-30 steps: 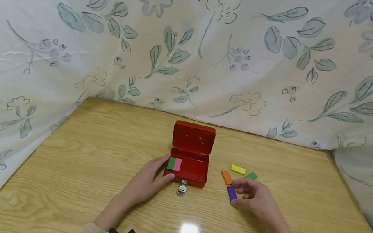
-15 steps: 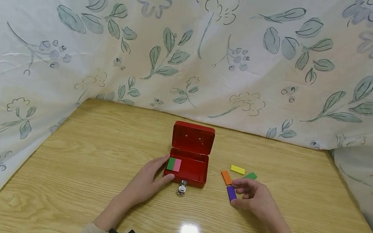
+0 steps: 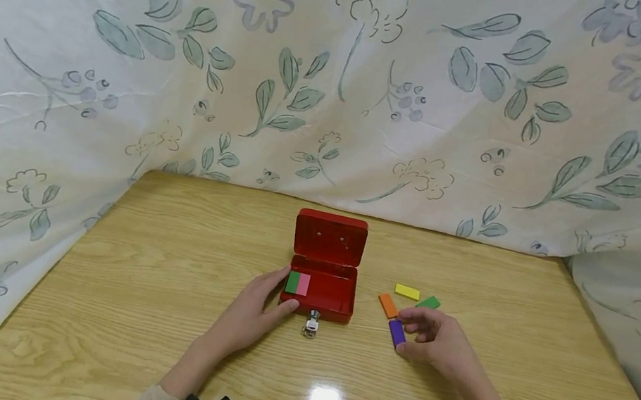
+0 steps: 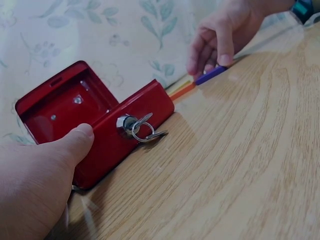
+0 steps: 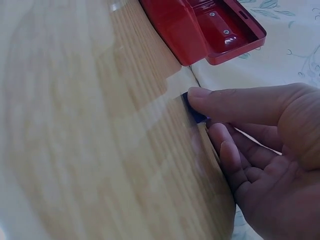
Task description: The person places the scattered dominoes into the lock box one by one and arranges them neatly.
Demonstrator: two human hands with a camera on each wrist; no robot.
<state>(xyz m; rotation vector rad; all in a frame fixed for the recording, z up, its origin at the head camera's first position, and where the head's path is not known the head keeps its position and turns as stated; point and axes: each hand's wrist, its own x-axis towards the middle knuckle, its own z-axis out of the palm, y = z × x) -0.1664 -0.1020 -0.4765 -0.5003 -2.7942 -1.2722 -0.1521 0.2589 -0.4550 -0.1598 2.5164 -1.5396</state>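
A small red cash box [image 3: 335, 297] stands with its lid [image 3: 329, 239] raised. My left hand [image 3: 254, 313] grips its left side, thumb on the front wall and fingers along the side. Inside, at the left end, a green block [image 3: 293, 282] and a pink block [image 3: 303, 284] lie side by side. To the right of the box, my right hand [image 3: 442, 343] pinches a flat purple block [image 3: 396, 335] at its ends; the block looks low at the table. In the right wrist view the thumb covers part of the purple block [image 5: 194, 110].
Near the right hand lie an orange block [image 3: 387, 305], a yellow block [image 3: 407, 292] and a green block [image 3: 428, 303], the last partly hidden by the fingers. Keys on a ring [image 4: 145, 132] hang from the box's front lock. Floral cloth [image 3: 340, 89] surrounds the wooden table [image 3: 158, 243].
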